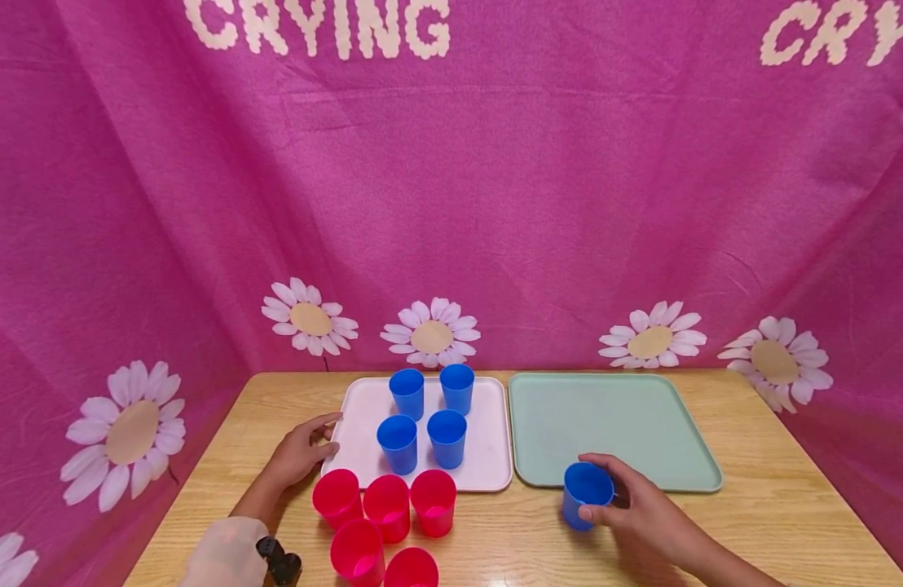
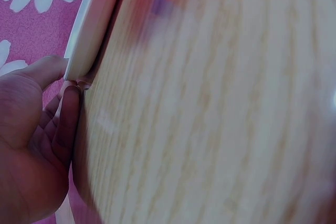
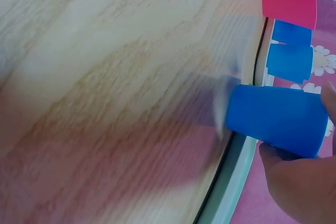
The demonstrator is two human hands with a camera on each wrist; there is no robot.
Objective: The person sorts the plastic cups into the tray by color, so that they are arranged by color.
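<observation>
My right hand [image 1: 638, 505] grips a blue plastic cup [image 1: 574, 512] near its rim, by the front edge of the green tray [image 1: 686, 456]. In the right wrist view the same blue cup [image 3: 278, 116] is upright relative to the table, with its base close to the wood. On the left, my left hand [image 1: 299, 448] holds the side edge of the white tray [image 1: 488, 456]; the left wrist view has its fingers [image 2: 50, 71] at the tray rim [image 2: 86, 40]. Several blue cups [image 1: 447, 444] stand upright on the white tray.
Several red cups [image 1: 387, 509] stand upright in front of the white tray, on the wooden table [image 1: 510, 538]. A pink curtain [image 1: 532, 204] with daisies hangs behind the table and at both sides. A black object [image 1: 279, 561] sits at my left sleeve.
</observation>
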